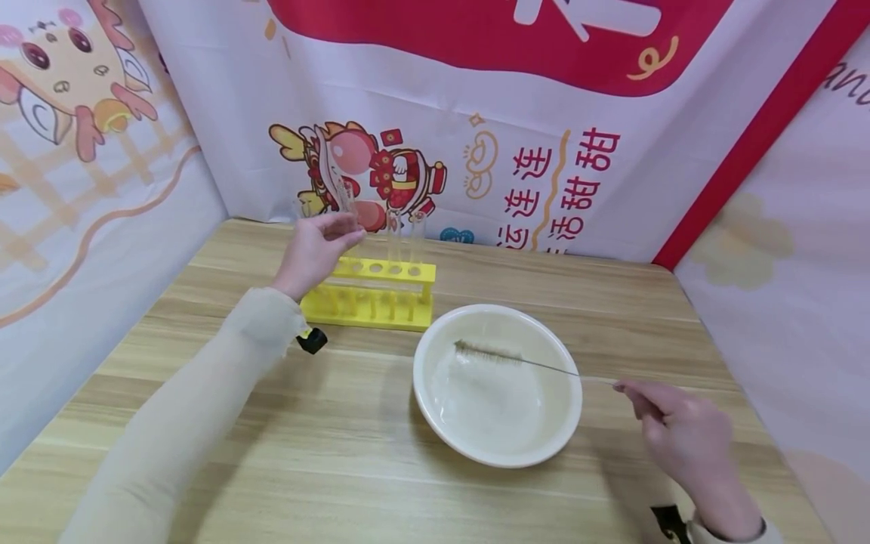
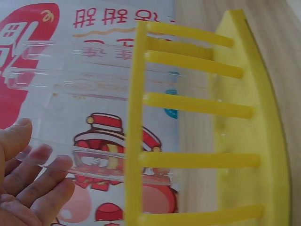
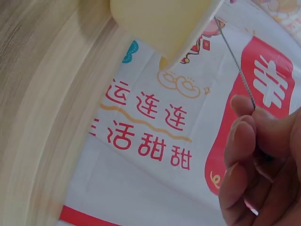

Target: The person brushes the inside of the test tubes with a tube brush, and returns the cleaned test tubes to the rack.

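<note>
Holding a clear test tube point(image 2: 101, 160) lightly between thumb and fingers, a person's left hand point(image 1: 318, 245) is at the far left of a wooden bench point(image 1: 326, 438). The tube stands upright, its lower part seemingly through the upper bar of a yellow rack point(image 1: 387, 325); two other tubes point(image 1: 418, 238) stand to its right in the same rack. The right hand point(image 1: 686, 434), near and right, pinches the thin wire handle of a bristle brush point(image 1: 491, 353).

The brush's long axis runs from right to left, its bristled end over a cream basin point(image 1: 424, 378) and pointing towards the rack; whether the bristles touch the basin cannot be told. The held tube is far and left of that tip, roughly at right angles to the brush. The left hand is close to the rack, the right hand well apart from it.

Red Chinese characters on the white backdrop point(image 1: 326, 83) read 运连连 and 活甜甜, each line's start cut off. Cursive letters point(image 1: 849, 83) on the right wall are also cut off. No brand or label shows on the basin or rack.
</note>
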`<state>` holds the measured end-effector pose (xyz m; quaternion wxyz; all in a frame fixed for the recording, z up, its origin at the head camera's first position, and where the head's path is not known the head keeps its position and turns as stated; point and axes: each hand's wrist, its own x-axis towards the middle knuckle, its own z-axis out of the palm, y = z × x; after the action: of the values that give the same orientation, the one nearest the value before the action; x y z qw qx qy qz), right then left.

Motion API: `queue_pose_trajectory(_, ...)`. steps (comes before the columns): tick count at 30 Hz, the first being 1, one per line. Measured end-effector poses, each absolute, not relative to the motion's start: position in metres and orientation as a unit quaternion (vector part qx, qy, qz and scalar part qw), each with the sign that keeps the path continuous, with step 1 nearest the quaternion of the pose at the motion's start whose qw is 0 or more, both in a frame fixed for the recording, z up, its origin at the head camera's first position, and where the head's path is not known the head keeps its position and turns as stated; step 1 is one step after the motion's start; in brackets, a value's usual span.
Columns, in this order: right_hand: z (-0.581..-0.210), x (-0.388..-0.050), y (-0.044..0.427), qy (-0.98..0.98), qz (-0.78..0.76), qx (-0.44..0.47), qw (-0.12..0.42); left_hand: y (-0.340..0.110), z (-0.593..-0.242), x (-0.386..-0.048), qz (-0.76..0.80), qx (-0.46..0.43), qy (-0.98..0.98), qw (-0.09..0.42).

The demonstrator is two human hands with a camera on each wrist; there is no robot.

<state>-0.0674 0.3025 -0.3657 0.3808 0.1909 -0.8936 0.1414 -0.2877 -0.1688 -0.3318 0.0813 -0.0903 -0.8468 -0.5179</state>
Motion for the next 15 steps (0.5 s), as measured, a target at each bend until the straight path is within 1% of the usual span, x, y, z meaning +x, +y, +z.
queue_pose_trajectory(4,-0.361,-0.063,0.306,-0.905,0.181,0.147,0.355,-0.168,-0.314,-0.280,-0.535,-0.100,-0.832,0.108)
queue_pose_trajectory(10,-0.359,-0.059,0.308,-0.916,0.221,0.127,0.310,-0.164,-0.289,-0.259,-0.528,-0.159,-0.816,0.172)
queue_pose_trajectory(12,-0.360,-0.059,0.309,-0.918,0.227,0.122,0.301,-0.162,-0.284,-0.251,-0.507,-0.198,-0.816,0.194)
queue_pose_trajectory(15,-0.361,-0.059,0.310,-0.921,0.239,0.112,0.286,-0.161,-0.278,-0.239,-0.434,-0.287,-0.825,0.220)
